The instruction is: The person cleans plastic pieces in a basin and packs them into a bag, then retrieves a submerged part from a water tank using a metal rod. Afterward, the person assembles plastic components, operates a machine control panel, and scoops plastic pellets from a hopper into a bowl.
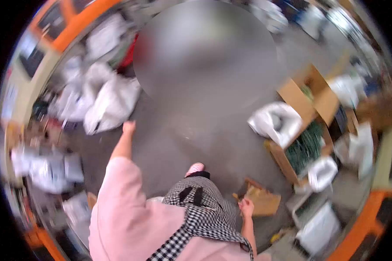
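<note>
My left hand (129,127) reaches forward at the end of a pink sleeve, its fingers curled closed. It appears beside the lower edge of a large white sack (113,104); whether it touches the sack, or what it holds, I cannot tell. Low at my right side is my right hand (247,207), fingers loosely bent and apart, with nothing visible in them. Behind that hand, a flat brown cardboard piece (264,201) lies on the floor. A black-and-white checked apron (200,217) hangs over my front, and one pink shoe (195,168) shows below it.
On the right, an open cardboard box (307,148) holds green stringy material, with an open white sack (276,124) beside it. A grey bin (309,209) sits nearer. White bags (52,169) pile up at left. Orange frames (69,30) edge the grey floor. A blurred patch covers the top centre.
</note>
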Demonstrator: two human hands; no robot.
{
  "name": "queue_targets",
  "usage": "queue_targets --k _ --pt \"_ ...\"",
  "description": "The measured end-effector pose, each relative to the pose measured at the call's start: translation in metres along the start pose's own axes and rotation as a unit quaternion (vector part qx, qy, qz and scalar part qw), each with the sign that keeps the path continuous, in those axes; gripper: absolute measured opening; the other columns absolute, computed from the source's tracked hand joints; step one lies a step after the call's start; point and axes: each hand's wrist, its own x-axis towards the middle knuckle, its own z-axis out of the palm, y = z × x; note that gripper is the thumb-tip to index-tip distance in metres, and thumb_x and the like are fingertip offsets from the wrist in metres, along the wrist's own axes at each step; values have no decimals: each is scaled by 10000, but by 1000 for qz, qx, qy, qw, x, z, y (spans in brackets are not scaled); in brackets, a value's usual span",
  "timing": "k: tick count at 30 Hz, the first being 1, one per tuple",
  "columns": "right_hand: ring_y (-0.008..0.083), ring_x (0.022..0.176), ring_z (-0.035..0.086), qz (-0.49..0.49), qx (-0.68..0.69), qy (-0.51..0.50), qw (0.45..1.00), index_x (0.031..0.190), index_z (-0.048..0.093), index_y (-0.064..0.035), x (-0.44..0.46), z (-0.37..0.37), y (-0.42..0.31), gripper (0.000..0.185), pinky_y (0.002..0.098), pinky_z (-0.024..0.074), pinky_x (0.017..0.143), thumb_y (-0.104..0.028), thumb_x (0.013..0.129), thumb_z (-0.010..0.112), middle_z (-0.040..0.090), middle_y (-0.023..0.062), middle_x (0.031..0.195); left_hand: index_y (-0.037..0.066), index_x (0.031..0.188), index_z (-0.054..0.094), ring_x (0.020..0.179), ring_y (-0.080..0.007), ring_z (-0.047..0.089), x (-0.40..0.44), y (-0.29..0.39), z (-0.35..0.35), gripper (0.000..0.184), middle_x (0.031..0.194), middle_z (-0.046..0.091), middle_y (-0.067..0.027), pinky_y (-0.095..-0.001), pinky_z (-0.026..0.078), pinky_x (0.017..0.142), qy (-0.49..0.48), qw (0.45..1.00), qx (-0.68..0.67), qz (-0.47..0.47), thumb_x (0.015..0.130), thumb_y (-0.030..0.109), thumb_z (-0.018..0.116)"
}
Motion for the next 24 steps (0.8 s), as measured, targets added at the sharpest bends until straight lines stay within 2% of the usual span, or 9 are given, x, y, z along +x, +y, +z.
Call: queue_targets --k 2,6,9,15,17,19,21,22,24 --pt "195 744 635 -5 -100 43 994 914 614 13 -40 -14 2 224 295 502 623 -194 829 609 635 103 817 10 798 668 782 -310 634 -73 73 66 344 833 656 -179 -389 490 700 -155 971 -181 -40 816 332 549" --pt "332 915 597 41 -197 78 976 925 626 -45 -99 -53 4 296 389 468 799 -303 782 608 631 178 937 48 948 666 842 -292 640 -250 217 107 377 887 659 -169 -383 489 767 -378 883 -39 275 767 372 602" --pt "333 883 616 95 -286 45 952 938 649 -39 -120 -91 66 390 400 483 788 -391 786 579 645 180 902 55 956 666 895 -321 623 -360 288 98 458 917 651 -174 -404 483 810 -382 796 97 459 766 464 587" --pt "343 884 610 204 -301 -55 930 841 676 -3 -170 -172 216 550 419 476 762 -535 763 563 636 213 903 -13 941 636 945 -354 597 -500 372 106 630 993 614 -230 -428 470 825 -422 640 337 546 750 584 571" --pt "309 825 626 226 -275 -79 931 880 681 -3 -172 -186 232 503 397 494 698 -488 771 599 651 202 884 14 898 644 912 -351 601 -501 376 145 526 959 624 -208 -430 473 797 -364 669 292 579 774 521 581" --pt "229 729 613 309 21 -99 946 904 688 -14 -164 -184 259 386 348 490 614 -380 787 644 659 154 817 18 813 643 879 -360 595 -512 418 143 394 874 629 -200 -449 468 765 -416 551 303 657 788 409 595" --pt "227 645 595 306 75 -86 945 864 681 -8 -156 -172 269 440 358 479 575 -433 755 656 642 150 752 2 758 620 842 -374 585 -510 452 140 305 820 619 -209 -454 464 731 -400 494 277 720 776 306 596" --pt "226 562 578 303 116 -72 943 823 674 -2 -151 -170 272 495 368 467 537 -487 723 668 625 146 687 -5 769 618 819 -363 590 -507 479 144 284 814 619 -206 -438 468 713 -465 338 307 758 762 278 591" --pt "196 602 565 316 139 -71 936 864 682 -20 -145 -182 257 367 340 458 547 -371 755 666 628 101 697 -11 780 616 797 -351 595 -524 544 129 265 809 619 -202 -422 472 696 -519 174 323 772 748 251 586"
